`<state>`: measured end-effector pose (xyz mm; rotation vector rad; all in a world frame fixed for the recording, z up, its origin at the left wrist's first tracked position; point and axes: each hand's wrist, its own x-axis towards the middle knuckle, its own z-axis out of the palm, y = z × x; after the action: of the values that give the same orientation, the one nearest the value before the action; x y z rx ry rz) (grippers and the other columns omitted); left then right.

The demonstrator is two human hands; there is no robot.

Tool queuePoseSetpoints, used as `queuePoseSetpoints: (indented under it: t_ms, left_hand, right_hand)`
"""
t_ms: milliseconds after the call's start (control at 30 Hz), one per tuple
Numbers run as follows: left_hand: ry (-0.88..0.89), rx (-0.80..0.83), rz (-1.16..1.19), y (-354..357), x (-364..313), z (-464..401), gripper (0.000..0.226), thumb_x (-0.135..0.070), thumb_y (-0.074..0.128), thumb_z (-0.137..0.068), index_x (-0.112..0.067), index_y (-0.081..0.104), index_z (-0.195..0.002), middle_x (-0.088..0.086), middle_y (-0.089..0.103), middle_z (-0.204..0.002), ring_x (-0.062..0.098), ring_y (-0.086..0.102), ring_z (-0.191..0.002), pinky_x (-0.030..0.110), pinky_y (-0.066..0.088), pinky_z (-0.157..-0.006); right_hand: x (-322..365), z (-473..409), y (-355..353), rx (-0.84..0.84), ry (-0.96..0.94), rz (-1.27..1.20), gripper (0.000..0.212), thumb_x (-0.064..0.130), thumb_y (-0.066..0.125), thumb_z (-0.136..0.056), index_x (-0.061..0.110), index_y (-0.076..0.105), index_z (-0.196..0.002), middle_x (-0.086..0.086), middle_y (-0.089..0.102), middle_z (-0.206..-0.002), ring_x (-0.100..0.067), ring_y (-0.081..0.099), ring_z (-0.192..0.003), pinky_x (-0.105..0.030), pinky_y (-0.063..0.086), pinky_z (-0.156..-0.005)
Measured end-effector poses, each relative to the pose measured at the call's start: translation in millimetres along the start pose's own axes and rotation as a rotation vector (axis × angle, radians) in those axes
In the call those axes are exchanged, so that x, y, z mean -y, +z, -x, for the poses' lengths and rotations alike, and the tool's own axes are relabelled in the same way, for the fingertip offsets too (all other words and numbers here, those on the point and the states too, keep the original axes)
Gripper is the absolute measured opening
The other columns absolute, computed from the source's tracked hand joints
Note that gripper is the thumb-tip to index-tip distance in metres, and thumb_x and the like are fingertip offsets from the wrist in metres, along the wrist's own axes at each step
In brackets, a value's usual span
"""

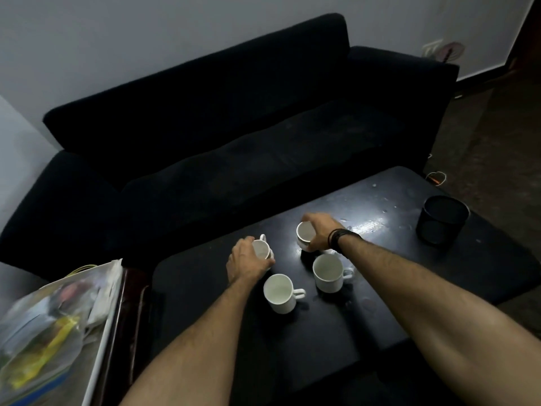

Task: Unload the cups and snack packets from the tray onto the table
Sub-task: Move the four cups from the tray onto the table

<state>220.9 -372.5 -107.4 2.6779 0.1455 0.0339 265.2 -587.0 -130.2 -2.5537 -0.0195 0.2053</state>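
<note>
Head view: four white cups sit or hang over the middle of the dark table (395, 288), toward its far edge beside the black sofa (234, 127). The left hand (247, 260) is wrapped around the far-left cup (261, 249), fingers closed on its side, handle pointing away toward the sofa. The right hand (319, 231) is closed over the far-right cup (304, 235) from its right side, and this cup looks tilted, its mouth turned toward the camera; whether its base touches the table I cannot tell. Two more cups stand upright and free: the near-left cup (279, 293) with its handle to the right, and the near-right cup (328, 272), just beside the right wrist. All look empty, plain and glossy.

Risks, as I judge them: the right forearm passes close over the near-right cup, so drawing back low could knock it. Water drops glint on the table's far-right part near a black mesh holder (443, 219), and a wet surface could let a cup slide when released. The cups stand close, so setting one down carelessly could clink it against a neighbour.

Snack packets (44, 332) lie blurred in clear wrapping at the left edge of the picture, off the table; the tray (101, 341) under them shows only as a pale rim.
</note>
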Motion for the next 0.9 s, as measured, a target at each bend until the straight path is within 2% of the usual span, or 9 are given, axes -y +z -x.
queuePoseSetpoints:
  t_ms: [167, 267, 367, 500, 633, 700, 767, 833, 900]
  left_hand:
    - [0.059, 0.092, -0.018, 17, -1, -9, 0.038, -0.045, 0.074, -0.071, -0.024, 0.063, -0.102, 0.002, 0.057, -0.107, 0.028, 0.062, -0.098, 0.036, 0.053, -0.08]
    - [0.11, 0.175, -0.022, 25, 0, -16, 0.045, -0.043, 0.076, -0.073, -0.028, 0.063, -0.113, 0.003, 0.054, -0.113, 0.026, 0.06, -0.102, 0.035, 0.052, -0.085]
    - [0.152, 0.185, 0.001, 29, 3, -21, 0.049, -0.038, 0.077, -0.073, -0.027, 0.064, -0.119, 0.001, 0.057, -0.12, 0.023, 0.059, -0.11, 0.031, 0.049, -0.089]
    - [0.128, 0.202, 0.051, 31, 6, -28, 0.074, -0.034, 0.081, -0.071, -0.024, 0.052, -0.139, -0.002, 0.053, -0.139, 0.018, 0.051, -0.126, 0.029, 0.042, -0.101]
    - [0.005, 0.219, 0.087, 34, 7, -28, 0.104, -0.036, 0.089, -0.058, -0.014, 0.038, -0.146, 0.008, 0.045, -0.143, 0.025, 0.044, -0.132, 0.031, 0.038, -0.103]
    - [-0.022, 0.174, 0.126, 37, 8, -26, 0.09, -0.037, 0.089, -0.058, -0.012, 0.05, -0.135, 0.009, 0.054, -0.133, 0.026, 0.051, -0.124, 0.033, 0.044, -0.099]
    - [-0.02, 0.132, 0.148, 39, 8, -25, 0.068, -0.036, 0.087, -0.061, -0.014, 0.06, -0.119, 0.007, 0.062, -0.119, 0.026, 0.058, -0.112, 0.035, 0.05, -0.092]
    - [-0.017, 0.13, 0.149, 39, 8, -25, 0.06, -0.034, 0.086, -0.063, -0.015, 0.063, -0.114, 0.005, 0.063, -0.114, 0.025, 0.06, -0.106, 0.034, 0.051, -0.087]
    - [-0.019, 0.135, 0.144, 37, 7, -25, 0.054, -0.034, 0.086, -0.064, -0.016, 0.064, -0.11, 0.003, 0.064, -0.111, 0.025, 0.061, -0.102, 0.035, 0.052, -0.085]
  right_hand:
    - [-11, -8, 9, 0.012, -0.03, 0.028, 0.064, 0.044, 0.08, -0.064, 0.027, 0.058, -0.121, -0.006, 0.057, -0.121, -0.029, 0.059, -0.113, -0.04, 0.051, -0.095]
    - [-16, -11, 12, 0.013, -0.034, 0.015, 0.07, 0.044, 0.083, -0.061, 0.028, 0.057, -0.124, -0.005, 0.059, -0.124, -0.027, 0.059, -0.114, -0.038, 0.051, -0.095]
    - [-17, -14, 13, 0.023, -0.024, -0.021, 0.089, 0.041, 0.085, -0.057, 0.024, 0.048, -0.136, -0.005, 0.058, -0.132, -0.026, 0.057, -0.121, -0.037, 0.049, -0.099]
    - [-25, -13, 8, 0.04, 0.004, -0.16, 0.108, 0.034, 0.09, -0.051, 0.02, 0.036, -0.144, -0.004, 0.058, -0.13, -0.023, 0.058, -0.117, -0.03, 0.048, -0.097]
    - [-44, -9, 1, 0.071, 0.024, -0.282, 0.116, 0.011, 0.093, -0.053, 0.016, 0.028, -0.149, -0.008, 0.05, -0.14, -0.024, 0.051, -0.124, -0.018, 0.042, -0.085]
    - [-48, -8, -4, 0.096, 0.021, -0.316, 0.115, 0.005, 0.091, -0.055, 0.017, 0.027, -0.15, -0.007, 0.045, -0.147, -0.025, 0.044, -0.133, -0.019, 0.04, -0.089]
    - [-45, -10, -9, 0.141, -0.023, -0.285, 0.112, 0.006, 0.09, -0.058, 0.019, 0.028, -0.15, -0.004, 0.041, -0.151, -0.024, 0.04, -0.138, -0.024, 0.037, -0.103]
    - [-36, -14, -11, 0.194, -0.085, -0.179, 0.101, 0.013, 0.088, -0.062, 0.022, 0.036, -0.147, -0.001, 0.044, -0.149, -0.02, 0.043, -0.136, -0.023, 0.033, -0.109]
    - [-25, -19, -9, 0.239, -0.118, -0.075, 0.086, 0.016, 0.087, -0.064, 0.026, 0.048, -0.14, -0.001, 0.05, -0.143, -0.02, 0.049, -0.13, -0.03, 0.038, -0.11]
